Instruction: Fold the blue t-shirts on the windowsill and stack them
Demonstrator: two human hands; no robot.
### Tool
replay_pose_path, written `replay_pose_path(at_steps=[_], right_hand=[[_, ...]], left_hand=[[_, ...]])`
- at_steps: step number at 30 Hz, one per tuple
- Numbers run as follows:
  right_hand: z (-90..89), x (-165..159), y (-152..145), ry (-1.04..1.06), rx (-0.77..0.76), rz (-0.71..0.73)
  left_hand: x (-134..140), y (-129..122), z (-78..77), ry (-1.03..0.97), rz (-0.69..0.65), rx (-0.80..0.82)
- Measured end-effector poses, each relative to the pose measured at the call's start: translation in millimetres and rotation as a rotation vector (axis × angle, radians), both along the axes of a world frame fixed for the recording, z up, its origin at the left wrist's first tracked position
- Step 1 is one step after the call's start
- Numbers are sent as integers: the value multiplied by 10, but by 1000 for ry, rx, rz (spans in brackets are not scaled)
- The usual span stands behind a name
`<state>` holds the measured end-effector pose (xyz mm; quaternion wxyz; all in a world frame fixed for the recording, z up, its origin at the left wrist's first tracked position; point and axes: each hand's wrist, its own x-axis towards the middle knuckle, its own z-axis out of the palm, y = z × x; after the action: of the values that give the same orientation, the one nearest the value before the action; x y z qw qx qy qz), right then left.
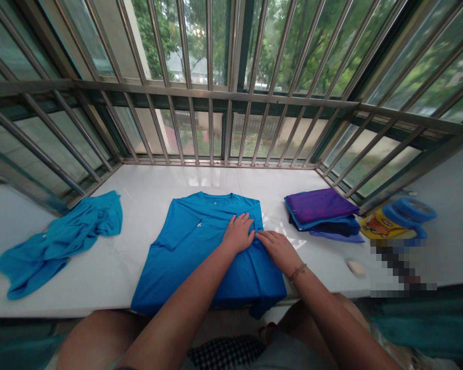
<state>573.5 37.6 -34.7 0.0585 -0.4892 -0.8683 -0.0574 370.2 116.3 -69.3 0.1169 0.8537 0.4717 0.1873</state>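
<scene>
A blue T-shirt (pixel 193 267) lies spread on the white window ledge, its collar toward the window. Its left sleeve is laid inward over the body, and the bottom hem hangs over the front edge. My left hand (pixel 238 232) rests flat on the right part of the shirt, fingers stretched toward the collar. Close beside it, my right hand (pixel 280 249) lies at the shirt's right edge with its fingers extended over the cloth. The fingertips of the right hand nearly meet the left thumb. Neither hand appears to grip the fabric.
A crumpled teal garment (pixel 67 236) lies at the left. Folded purple and blue clothes (pixel 320 205) are stacked at the right, near a blue-and-yellow container (pixel 393 221) and a small pale object (pixel 355 267). Metal bars (pixel 216 95) line the window behind the ledge (pixel 146 180).
</scene>
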Motion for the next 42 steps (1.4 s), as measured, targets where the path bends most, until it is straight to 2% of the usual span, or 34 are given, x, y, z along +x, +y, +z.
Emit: replay_pose_path(at_steps=[5, 9, 13, 16, 19, 22, 24, 27, 31, 34, 37, 39, 42], right_hand=[[6, -27, 18, -124, -74, 15], [71, -76, -133, -122, -124, 10], [281, -183, -71, -47, -199, -45], [492, -217, 338, 52, -222, -288], [601, -195, 956, 101, -241, -517], [560, -180, 1530, 122, -295, -626], [485, -194, 1794, 139, -342, -674], [381, -230, 2007, 162, -411, -720], [351, -258, 2099, 198, -446, -748], [434, -249, 2078, 256, -373, -749], [576, -196, 1908, 319, -314, -727], [662, -121, 1661, 378, -277, -680], [698, 55, 1077, 545, -180, -506]], left_hand=[[8, -7, 8, 40, 57, -30], [74, -5, 21, -44, 45, -64], [-11, 223, 213, -203, 161, -163], [-449, 570, 446, -228, 314, -137], [-1181, 917, 641, -162, 508, -134], [-1932, 1154, 747, -50, 716, -196], [-2320, 1264, 769, 9, 805, -262], [-2674, 1407, 751, 38, 830, -377], [-2805, 1538, 714, -49, 780, -523], [-2777, 1517, 749, -217, 736, -580], [-2768, 1328, 848, -411, 696, -575], [-2826, 1076, 910, -565, 647, -546], [-3026, 493, 913, -873, 508, -514]])
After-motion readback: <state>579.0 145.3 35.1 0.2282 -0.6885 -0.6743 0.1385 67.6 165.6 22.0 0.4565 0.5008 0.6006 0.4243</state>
